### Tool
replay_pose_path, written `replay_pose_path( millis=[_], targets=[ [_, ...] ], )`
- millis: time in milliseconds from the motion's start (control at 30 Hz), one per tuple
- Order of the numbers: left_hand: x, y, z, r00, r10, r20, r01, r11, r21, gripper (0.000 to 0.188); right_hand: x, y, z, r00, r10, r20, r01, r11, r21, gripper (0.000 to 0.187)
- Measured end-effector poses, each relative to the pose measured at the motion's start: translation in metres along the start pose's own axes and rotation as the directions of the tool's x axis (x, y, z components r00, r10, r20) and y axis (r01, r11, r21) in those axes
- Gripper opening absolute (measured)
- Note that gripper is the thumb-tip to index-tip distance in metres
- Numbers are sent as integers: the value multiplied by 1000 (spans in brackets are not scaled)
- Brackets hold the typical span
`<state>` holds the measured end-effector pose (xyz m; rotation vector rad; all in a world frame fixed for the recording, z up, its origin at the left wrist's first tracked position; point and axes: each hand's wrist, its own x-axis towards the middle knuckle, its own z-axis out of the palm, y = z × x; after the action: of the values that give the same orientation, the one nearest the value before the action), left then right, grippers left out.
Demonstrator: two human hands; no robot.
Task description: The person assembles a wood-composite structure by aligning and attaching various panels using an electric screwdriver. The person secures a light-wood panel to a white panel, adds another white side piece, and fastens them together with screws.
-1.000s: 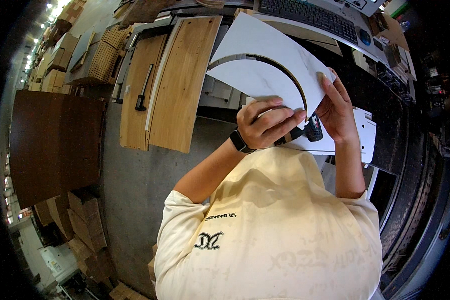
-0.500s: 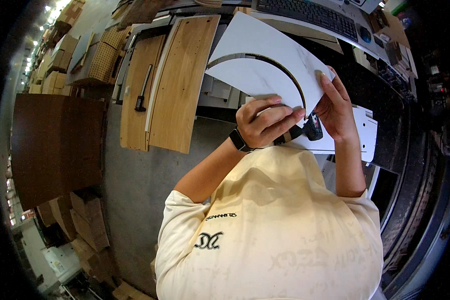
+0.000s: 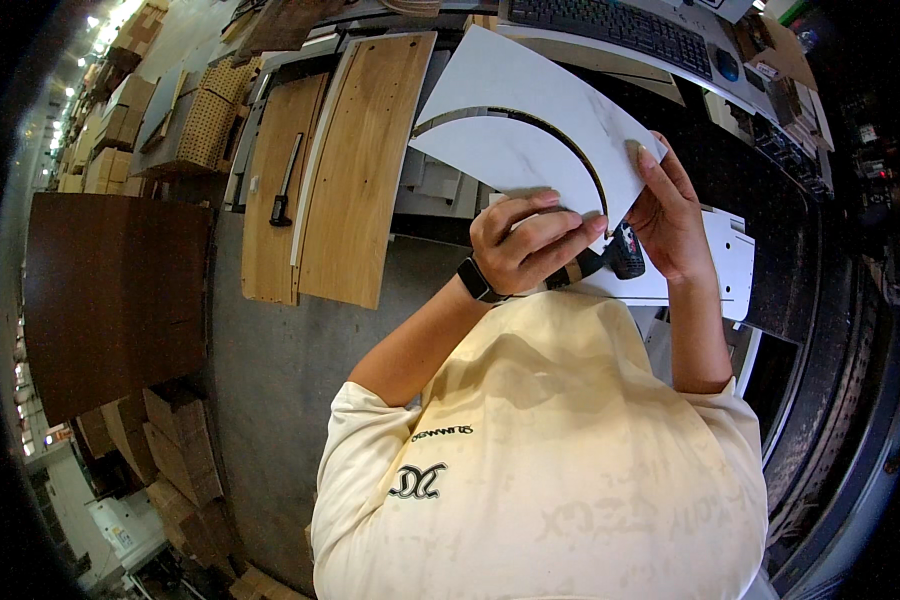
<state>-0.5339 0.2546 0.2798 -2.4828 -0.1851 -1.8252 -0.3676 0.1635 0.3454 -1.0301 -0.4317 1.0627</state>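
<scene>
A white panel with faint grey marbling [image 3: 515,75] is held up in front of my chest. A thin, dark, gold-tinged curved strip [image 3: 567,138] runs across it in an arc. My left hand [image 3: 530,240], with a black watch on its wrist, is closed on the panel's near side. Its fingertips press beside the strip's lower end. My right hand [image 3: 667,215] grips the panel's right corner, thumb on top and fingers beneath. Just below the panel, between my hands, a black-and-red power tool [image 3: 625,253] lies partly hidden on a white board [image 3: 725,260].
Two wood-grain boards [image 3: 360,170] lie to the left, with a black-handled tool [image 3: 282,208] on one. A keyboard [image 3: 610,35] and a mouse [image 3: 727,65] are at the far right. A large brown board [image 3: 115,300] and stacked cartons [image 3: 180,430] stand on the left.
The panel and both hands hold nearly the same place. The view has shifted very slightly; the grip looks unchanged.
</scene>
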Motion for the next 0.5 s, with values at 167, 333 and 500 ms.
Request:
replay_pose_path(
  millis=[167,333,500],
  targets=[
    [-4,0,3,1000,-15,-23,14,1000,-22,30,-1,-1,2,1000,-8,4,8,1000,-3,29],
    [-5,0,4,999,-13,-29,12,1000,-20,30,-1,0,0,1000,-14,19,14,1000,-9,29],
    [-3,-1,2,1000,-10,-27,9,1000,-26,30,-2,0,2,1000,-7,8,7,1000,-12,29]
  ],
)
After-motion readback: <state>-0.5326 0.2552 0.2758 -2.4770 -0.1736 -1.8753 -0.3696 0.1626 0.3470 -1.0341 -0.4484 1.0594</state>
